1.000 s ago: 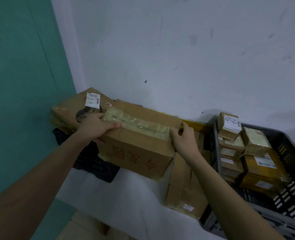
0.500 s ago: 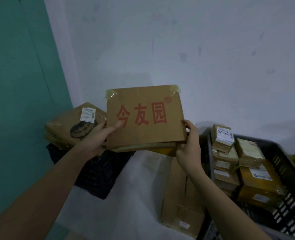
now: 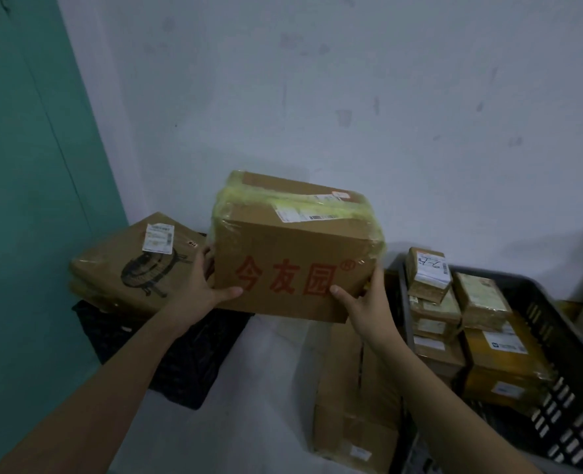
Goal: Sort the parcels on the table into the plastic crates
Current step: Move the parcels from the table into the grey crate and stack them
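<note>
Above the worktop (image 3: 269,388), both hands gripped a taped cardboard box (image 3: 293,258). Left hand (image 3: 202,290) clasped its left side; right hand (image 3: 363,299), its right.

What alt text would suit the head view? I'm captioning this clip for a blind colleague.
Two bare hands, left hand and right hand, hold a taped cardboard box with red printed characters up before a white wall. A flat parcel lies on a black crate at left; a grey crate of small parcels sits at right.
</note>
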Action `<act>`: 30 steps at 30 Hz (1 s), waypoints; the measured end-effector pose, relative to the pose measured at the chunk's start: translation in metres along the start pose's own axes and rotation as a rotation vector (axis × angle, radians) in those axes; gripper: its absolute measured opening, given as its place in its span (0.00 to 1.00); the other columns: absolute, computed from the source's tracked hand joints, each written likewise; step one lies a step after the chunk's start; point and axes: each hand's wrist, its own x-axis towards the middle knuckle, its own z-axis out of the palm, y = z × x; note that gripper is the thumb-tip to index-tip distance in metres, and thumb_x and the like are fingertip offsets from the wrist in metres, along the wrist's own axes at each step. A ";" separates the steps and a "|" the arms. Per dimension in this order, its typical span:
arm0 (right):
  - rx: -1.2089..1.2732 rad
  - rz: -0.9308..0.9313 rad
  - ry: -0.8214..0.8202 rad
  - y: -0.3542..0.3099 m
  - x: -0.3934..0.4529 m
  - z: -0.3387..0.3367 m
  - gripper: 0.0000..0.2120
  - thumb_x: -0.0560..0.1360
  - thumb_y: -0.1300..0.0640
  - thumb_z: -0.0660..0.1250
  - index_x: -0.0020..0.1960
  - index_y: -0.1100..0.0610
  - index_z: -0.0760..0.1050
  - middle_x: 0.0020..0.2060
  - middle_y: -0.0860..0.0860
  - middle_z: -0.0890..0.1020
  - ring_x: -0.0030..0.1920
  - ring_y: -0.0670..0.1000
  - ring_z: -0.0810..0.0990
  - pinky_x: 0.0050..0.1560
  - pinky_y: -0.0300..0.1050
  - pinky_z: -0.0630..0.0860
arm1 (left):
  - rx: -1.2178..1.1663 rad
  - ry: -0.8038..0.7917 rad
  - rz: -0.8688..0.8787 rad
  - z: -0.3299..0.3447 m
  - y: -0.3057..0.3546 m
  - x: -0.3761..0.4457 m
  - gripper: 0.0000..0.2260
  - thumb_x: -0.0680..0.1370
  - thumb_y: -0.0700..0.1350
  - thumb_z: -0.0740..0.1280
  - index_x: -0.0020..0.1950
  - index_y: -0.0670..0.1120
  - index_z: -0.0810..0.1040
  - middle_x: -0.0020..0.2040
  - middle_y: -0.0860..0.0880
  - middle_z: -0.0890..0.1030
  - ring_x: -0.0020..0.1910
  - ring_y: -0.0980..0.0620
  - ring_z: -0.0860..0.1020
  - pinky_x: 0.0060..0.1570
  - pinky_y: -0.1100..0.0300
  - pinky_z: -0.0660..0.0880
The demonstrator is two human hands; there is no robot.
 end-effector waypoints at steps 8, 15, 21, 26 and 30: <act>-0.237 -0.135 0.154 0.014 -0.006 -0.018 0.33 0.73 0.66 0.74 0.71 0.50 0.63 0.60 0.39 0.73 0.66 0.48 0.73 0.63 0.49 0.74 | -0.343 -0.167 -0.251 0.003 0.029 0.009 0.24 0.78 0.70 0.55 0.64 0.60 0.79 0.61 0.54 0.83 0.60 0.50 0.81 0.60 0.42 0.76; -0.392 -0.081 0.034 0.001 0.000 -0.022 0.33 0.74 0.61 0.74 0.73 0.56 0.60 0.57 0.26 0.67 0.59 0.41 0.74 0.57 0.40 0.75 | -0.313 -0.030 -0.165 0.021 0.019 0.019 0.13 0.75 0.51 0.72 0.57 0.62 0.77 0.52 0.53 0.86 0.53 0.50 0.83 0.49 0.49 0.80; -0.158 0.178 -0.185 -0.021 0.007 -0.034 0.44 0.69 0.38 0.74 0.77 0.47 0.56 0.71 0.47 0.70 0.66 0.45 0.74 0.59 0.43 0.78 | -0.407 0.074 -0.062 0.027 0.013 0.035 0.19 0.77 0.45 0.72 0.67 0.55 0.76 0.57 0.49 0.85 0.57 0.46 0.83 0.57 0.46 0.78; -0.074 0.157 -0.032 -0.050 0.013 -0.038 0.34 0.75 0.38 0.67 0.76 0.43 0.56 0.66 0.45 0.72 0.60 0.49 0.78 0.47 0.42 0.79 | -0.357 0.046 -0.002 0.046 0.019 0.042 0.22 0.77 0.46 0.72 0.70 0.51 0.74 0.59 0.49 0.84 0.56 0.49 0.83 0.56 0.51 0.79; -0.066 0.160 0.176 -0.065 0.008 -0.056 0.27 0.78 0.41 0.65 0.73 0.46 0.60 0.58 0.44 0.77 0.54 0.45 0.80 0.38 0.36 0.81 | -0.352 -0.042 0.032 0.070 0.039 0.043 0.19 0.76 0.47 0.73 0.66 0.51 0.77 0.56 0.52 0.84 0.53 0.54 0.83 0.51 0.59 0.79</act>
